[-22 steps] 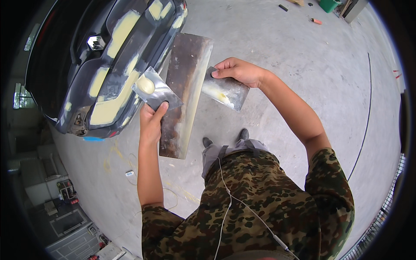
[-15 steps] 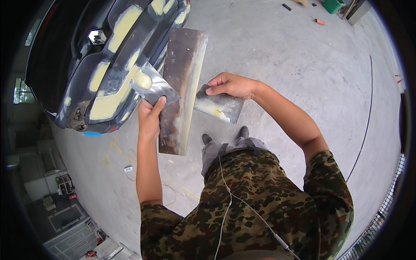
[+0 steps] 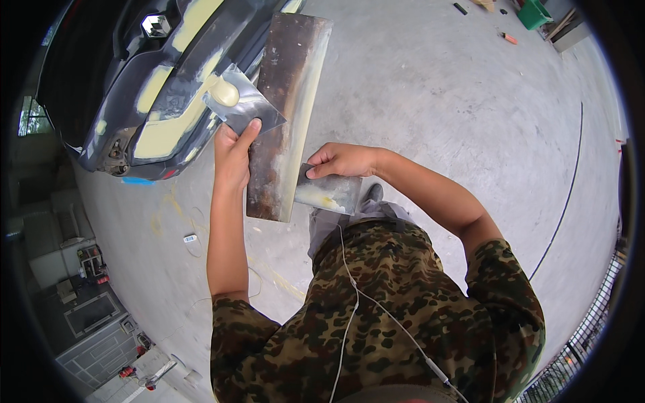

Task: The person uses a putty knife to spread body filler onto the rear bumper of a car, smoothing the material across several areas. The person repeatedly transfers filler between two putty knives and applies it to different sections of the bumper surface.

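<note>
My left hand (image 3: 235, 151) is closed on a shiny metal spreader (image 3: 252, 111) bearing a blob of cream filler (image 3: 226, 93), and on a long, stained metal board (image 3: 282, 134) beneath it, its fingers partly hidden. My right hand (image 3: 339, 161) grips a second, dark metal spreader (image 3: 329, 195) smeared with cream and yellow filler, held low against or just beside the board's right edge. A dark car bumper (image 3: 181, 80) with pale filler patches fills the upper left, behind the board.
A concrete floor (image 3: 437, 107) carries a black line or cable at the right, an orange object (image 3: 509, 39) and a green bin (image 3: 534, 13) at the back. A workbench with tools (image 3: 91, 299) stands at lower left, a mesh edge (image 3: 584, 336) at lower right.
My right hand and its spreader have moved down and left toward the lower board edge. My left hand, its spreader and the board have shifted upward in the picture, as has the car.
</note>
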A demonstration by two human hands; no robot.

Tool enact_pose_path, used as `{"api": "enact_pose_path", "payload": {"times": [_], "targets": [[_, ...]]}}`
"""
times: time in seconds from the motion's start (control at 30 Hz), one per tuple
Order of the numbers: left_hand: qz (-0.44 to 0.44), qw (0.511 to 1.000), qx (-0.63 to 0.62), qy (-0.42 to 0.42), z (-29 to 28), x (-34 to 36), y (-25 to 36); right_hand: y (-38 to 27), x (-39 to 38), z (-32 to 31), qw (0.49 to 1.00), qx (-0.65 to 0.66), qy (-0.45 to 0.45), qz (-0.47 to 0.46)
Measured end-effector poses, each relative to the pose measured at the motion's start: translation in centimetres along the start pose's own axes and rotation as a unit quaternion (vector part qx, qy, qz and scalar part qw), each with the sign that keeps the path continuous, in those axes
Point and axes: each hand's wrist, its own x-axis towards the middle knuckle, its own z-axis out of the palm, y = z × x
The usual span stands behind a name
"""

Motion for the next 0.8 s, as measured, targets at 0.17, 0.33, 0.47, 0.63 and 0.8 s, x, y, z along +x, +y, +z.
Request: {"api": "enact_pose_path", "payload": {"times": [0.17,0.33,0.47,0.63,0.8], "targets": [[-0.010,1.000,-0.007,0.007,-1.5,0.8,-0.7,2.8,1.9,2.4,0.997,-0.058,-0.046,0.009],[-0.002,1.000,-0.020,0.005,-2.6,1.1,-1.2,4.7,0.7,1.0,0.997,-0.042,0.050,0.038],[0.010,0.999,-0.035,0.032,-2.8,0.7,-1.7,5.1,-2.5,-1.8,0.982,0.064,0.177,0.031],[0.005,0.998,-0.037,0.050,-3.5,-0.1,-2.7,4.1,-4.0,-3.7,0.976,0.081,0.203,0.003],[-0.016,0.999,-0.028,0.034,-4.3,-2.2,-3.8,1.8,-7.1,-2.9,0.962,0.068,0.265,-0.014]]}}
